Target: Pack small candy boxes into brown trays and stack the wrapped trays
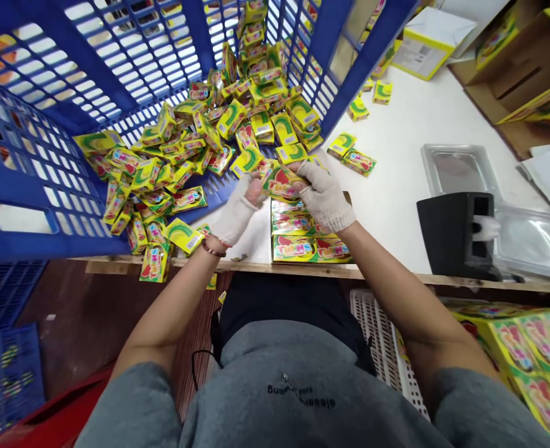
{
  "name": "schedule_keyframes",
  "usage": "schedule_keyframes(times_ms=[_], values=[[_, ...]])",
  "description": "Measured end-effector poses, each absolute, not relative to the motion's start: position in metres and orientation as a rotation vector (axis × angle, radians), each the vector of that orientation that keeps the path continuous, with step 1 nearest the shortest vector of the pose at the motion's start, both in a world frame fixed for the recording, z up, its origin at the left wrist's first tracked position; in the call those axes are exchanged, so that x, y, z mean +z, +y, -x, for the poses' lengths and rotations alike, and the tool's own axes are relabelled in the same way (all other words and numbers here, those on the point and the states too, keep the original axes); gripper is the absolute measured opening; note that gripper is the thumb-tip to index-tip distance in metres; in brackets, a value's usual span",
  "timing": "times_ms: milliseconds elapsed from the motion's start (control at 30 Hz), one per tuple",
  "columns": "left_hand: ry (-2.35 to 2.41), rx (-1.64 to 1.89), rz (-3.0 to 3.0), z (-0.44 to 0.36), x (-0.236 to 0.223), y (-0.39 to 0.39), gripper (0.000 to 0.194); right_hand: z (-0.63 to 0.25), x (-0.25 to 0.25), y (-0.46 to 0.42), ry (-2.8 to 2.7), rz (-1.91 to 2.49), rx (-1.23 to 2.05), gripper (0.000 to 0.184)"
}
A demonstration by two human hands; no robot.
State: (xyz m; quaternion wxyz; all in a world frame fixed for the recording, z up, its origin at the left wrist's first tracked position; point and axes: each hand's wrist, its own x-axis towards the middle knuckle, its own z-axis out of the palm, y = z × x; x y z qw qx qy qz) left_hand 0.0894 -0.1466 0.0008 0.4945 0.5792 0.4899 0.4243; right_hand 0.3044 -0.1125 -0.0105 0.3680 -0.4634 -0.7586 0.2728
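Note:
Between my two hands is a small yellow-green carton [277,182] printed with a watermelon and TWINS lettering. My right hand [324,194], in a white fingerless glove, grips it from the right. The bent fingers of my left hand [237,210], gloved the same way, are at its left end; some are hidden. Below the hands, at the table's front edge, an open display box [272,239] contains rows of similar small cartons [295,247]. My right hand covers part of this box. To the left, a heap of loose cartons [163,168] spills from a tipped blue crate [83,56].
Several loose cartons [359,162] lie on the white table [391,186]. On the right are a black tape dispenser [447,233], clear plastic trays [461,171] and an open cardboard box [527,81]. Packed cartons [531,348] and a white basket [382,336] are below the table edge.

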Motion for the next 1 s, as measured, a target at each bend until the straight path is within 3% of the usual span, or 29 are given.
schedule_keyframes(times_ms=[233,467,600,700,800,900,1000], values=[[2.209,0.334,-2.083,0.029,-0.014,-0.191,0.069,-0.323,-0.034,-0.093,-2.078,1.393,0.66,0.015],[2.341,-0.332,-1.989,0.036,-0.021,-0.219,0.069,-0.309,-0.05,-0.093,-2.119,1.275,0.63,0.018],[2.254,-0.422,-1.969,0.016,-0.017,-0.21,0.065,-0.311,-0.053,-0.095,-2.251,1.247,0.546,0.027],[2.217,-0.306,-1.975,0.009,-0.016,-0.205,0.053,-0.318,-0.048,-0.093,-2.337,1.142,0.598,0.033],[2.151,0.254,-1.826,-0.001,-0.015,-0.2,0.039,-0.324,-0.042,-0.083,-2.319,1.118,0.837,0.034],[1.804,0.921,-1.43,-0.027,-0.018,-0.19,0.044,-0.324,-0.038,-0.073,-2.293,1.116,0.975,0.032],[1.481,1.089,-1.132,-0.066,-0.027,-0.176,0.051,-0.315,-0.037,-0.073,-2.411,1.075,0.858,0.03]])
